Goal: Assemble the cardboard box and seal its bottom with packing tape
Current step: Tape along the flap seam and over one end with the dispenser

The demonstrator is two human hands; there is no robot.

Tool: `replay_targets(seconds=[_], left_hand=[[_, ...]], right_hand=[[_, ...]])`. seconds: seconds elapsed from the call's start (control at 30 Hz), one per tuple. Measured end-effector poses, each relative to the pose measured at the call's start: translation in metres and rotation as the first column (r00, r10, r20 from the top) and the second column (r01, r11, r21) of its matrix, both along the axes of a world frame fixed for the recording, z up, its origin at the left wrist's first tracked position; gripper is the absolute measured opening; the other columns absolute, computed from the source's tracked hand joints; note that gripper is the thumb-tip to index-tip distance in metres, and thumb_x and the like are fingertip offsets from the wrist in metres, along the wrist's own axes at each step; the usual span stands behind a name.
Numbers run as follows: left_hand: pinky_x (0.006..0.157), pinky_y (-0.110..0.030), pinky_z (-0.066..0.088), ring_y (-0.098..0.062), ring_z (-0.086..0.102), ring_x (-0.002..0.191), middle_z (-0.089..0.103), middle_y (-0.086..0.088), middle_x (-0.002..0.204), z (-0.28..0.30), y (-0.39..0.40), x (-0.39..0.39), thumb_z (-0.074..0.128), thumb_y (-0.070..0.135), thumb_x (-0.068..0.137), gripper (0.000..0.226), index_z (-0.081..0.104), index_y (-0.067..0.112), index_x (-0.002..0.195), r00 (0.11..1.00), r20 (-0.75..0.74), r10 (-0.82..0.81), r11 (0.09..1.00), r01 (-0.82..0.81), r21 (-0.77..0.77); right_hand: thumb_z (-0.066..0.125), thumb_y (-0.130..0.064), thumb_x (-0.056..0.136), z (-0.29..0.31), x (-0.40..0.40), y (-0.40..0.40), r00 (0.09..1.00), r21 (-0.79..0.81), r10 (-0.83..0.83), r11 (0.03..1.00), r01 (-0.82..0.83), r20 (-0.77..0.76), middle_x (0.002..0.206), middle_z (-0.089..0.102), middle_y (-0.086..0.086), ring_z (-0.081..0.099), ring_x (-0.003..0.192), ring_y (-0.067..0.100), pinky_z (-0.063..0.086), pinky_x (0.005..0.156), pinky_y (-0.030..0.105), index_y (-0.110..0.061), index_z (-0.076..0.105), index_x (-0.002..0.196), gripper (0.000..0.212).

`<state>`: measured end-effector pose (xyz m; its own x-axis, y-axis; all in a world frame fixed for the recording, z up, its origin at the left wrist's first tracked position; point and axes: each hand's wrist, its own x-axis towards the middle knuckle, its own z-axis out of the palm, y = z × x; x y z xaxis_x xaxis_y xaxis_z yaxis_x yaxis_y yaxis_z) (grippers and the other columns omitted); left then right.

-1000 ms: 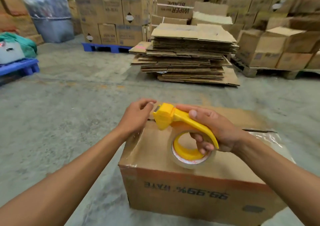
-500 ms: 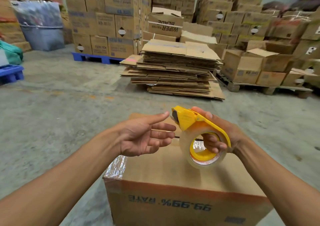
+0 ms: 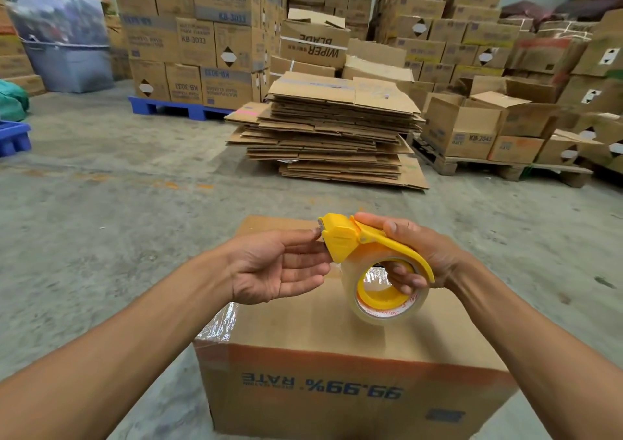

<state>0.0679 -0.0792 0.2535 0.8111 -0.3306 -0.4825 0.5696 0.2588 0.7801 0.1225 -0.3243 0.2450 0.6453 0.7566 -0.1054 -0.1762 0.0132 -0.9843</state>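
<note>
Right hand (image 3: 423,254): grip closed on the yellow tape dispenser (image 3: 362,247), thumb laid along the top of its handle, fingers passed through the core of the clear tape roll (image 3: 384,291) and curled inside it; wrist bent, forearm entering from the lower right. The dispenser was held in the air above the cardboard box (image 3: 337,365), roll hanging downward, its toothed cutter end pointing left. Left hand (image 3: 276,267): palm turned up and toward the right, grip spread loosely, holding nothing; the index fingertip met the cutter end of the dispenser, the other fingers lay extended just below it; forearm entering from the lower left. Cardboard box: stood on the concrete floor (image 3: 101,237) directly beneath both hands, flaps closed on the upward face, blue printing on the near side reading upside down, clear tape wrinkled over its near left corner. Whether a tape strip ran along the centre seam could not be told. Beyond, on the floor: a stack of flattened cartons (image 3: 333,129); behind it, stacked cartons on a blue pallet (image 3: 175,109).
</note>
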Motion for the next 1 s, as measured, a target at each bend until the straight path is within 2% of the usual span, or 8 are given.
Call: replay_targets(seconds=[0.07, 0.17, 0.33, 0.47, 0.67, 0.83, 0.9, 1.0], left_hand=[[0.060, -0.032, 0.060, -0.019, 0.071, 0.059, 0.074, -0.011, 0.073, -0.003, 0.000, 0.001, 0.065, 0.014, 0.087, 0.011, 0.068, 0.004, 0.084, 0.999, 0.018, 0.034, 0.999, -0.034, 0.000], [0.056, -0.029, 0.059, -0.016, 0.069, 0.054, 0.071, -0.009, 0.067, -0.009, 0.003, 0.005, 0.059, 0.008, 0.092, 0.016, 0.067, 0.002, 0.080, 0.998, 0.028, 0.059, 0.998, -0.060, 0.035], [0.055, -0.024, 0.056, -0.011, 0.058, 0.050, 0.061, -0.007, 0.064, -0.027, 0.011, 0.015, 0.055, 0.003, 0.094, 0.017, 0.064, 0.005, 0.079, 0.997, 0.070, 0.031, 0.977, -0.045, 0.211], [0.051, -0.022, 0.054, -0.009, 0.053, 0.050, 0.058, -0.004, 0.057, -0.034, 0.027, 0.021, 0.053, 0.002, 0.095, 0.014, 0.062, 0.008, 0.087, 0.996, 0.087, -0.014, 0.950, -0.014, 0.311], [0.051, -0.022, 0.055, -0.010, 0.050, 0.055, 0.059, -0.001, 0.054, -0.026, 0.060, 0.038, 0.054, -0.001, 0.095, 0.020, 0.060, 0.009, 0.079, 0.986, 0.166, 0.034, 0.911, -0.099, 0.401], [0.051, -0.021, 0.054, -0.009, 0.048, 0.055, 0.056, -0.003, 0.063, -0.040, 0.107, 0.040, 0.053, -0.009, 0.090, 0.022, 0.060, 0.008, 0.078, 0.974, 0.173, 0.143, 0.861, -0.209, 0.465], [0.050, -0.021, 0.053, -0.010, 0.046, 0.055, 0.055, -0.003, 0.064, -0.048, 0.112, 0.043, 0.053, -0.004, 0.091, 0.019, 0.059, 0.009, 0.079, 0.975, 0.165, 0.149, 0.844, -0.213, 0.492], [0.047, -0.023, 0.050, -0.012, 0.041, 0.051, 0.049, -0.002, 0.063, -0.048, 0.113, 0.057, 0.056, 0.007, 0.091, 0.010, 0.058, 0.009, 0.082, 0.929, 0.253, 0.272, 0.777, -0.367, 0.512]], right_hand=[[0.080, -0.055, 0.069, 0.000, 0.001, 0.000, 1.000, -0.008, 0.012, 1.000, -0.012, 0.004, 0.047, 0.055, 0.009, 0.050, 0.028, 0.011, 0.051, 0.036, 0.024, -0.036, 0.066, 0.125, 0.061], [0.079, -0.054, 0.070, 0.000, 0.002, 0.002, 0.999, -0.035, 0.036, 0.999, -0.035, 0.010, 0.049, 0.056, 0.009, 0.050, 0.029, 0.011, 0.052, 0.037, 0.025, -0.037, 0.066, 0.126, 0.060], [0.072, -0.045, 0.077, 0.004, 0.006, 0.010, 0.995, -0.191, 0.078, 0.980, -0.065, 0.058, 0.057, 0.059, 0.011, 0.053, 0.035, 0.014, 0.053, 0.038, 0.025, -0.036, 0.065, 0.127, 0.051], [0.065, -0.026, 0.087, 0.013, 0.010, 0.023, 0.984, -0.361, 0.133, 0.929, -0.082, 0.119, 0.074, 0.066, 0.012, 0.057, 0.049, 0.019, 0.054, 0.040, 0.026, -0.032, 0.063, 0.131, 0.045], [0.063, -0.023, 0.087, 0.028, 0.022, 0.049, 0.964, -0.411, 0.189, 0.906, -0.099, 0.185, 0.095, 0.074, 0.009, 0.062, 0.054, 0.017, 0.056, 0.044, 0.027, -0.032, 0.061, 0.133, 0.046], [0.062, -0.023, 0.089, 0.031, 0.038, 0.049, 0.957, -0.473, 0.225, 0.874, -0.113, 0.186, 0.083, 0.073, 0.006, 0.061, 0.050, 0.016, 0.055, 0.041, 0.025, -0.031, 0.061, 0.133, 0.046], [0.066, -0.025, 0.086, 0.028, 0.044, 0.055, 0.946, -0.496, 0.231, 0.864, -0.091, 0.227, 0.085, 0.073, 0.011, 0.059, 0.049, 0.017, 0.054, 0.040, 0.026, -0.031, 0.065, 0.129, 0.044], [0.068, -0.030, 0.083, 0.030, 0.052, 0.072, 0.916, -0.509, 0.227, 0.860, -0.030, 0.331, 0.075, 0.072, 0.007, 0.058, 0.044, 0.016, 0.054, 0.039, 0.025, -0.029, 0.067, 0.127, 0.044]])
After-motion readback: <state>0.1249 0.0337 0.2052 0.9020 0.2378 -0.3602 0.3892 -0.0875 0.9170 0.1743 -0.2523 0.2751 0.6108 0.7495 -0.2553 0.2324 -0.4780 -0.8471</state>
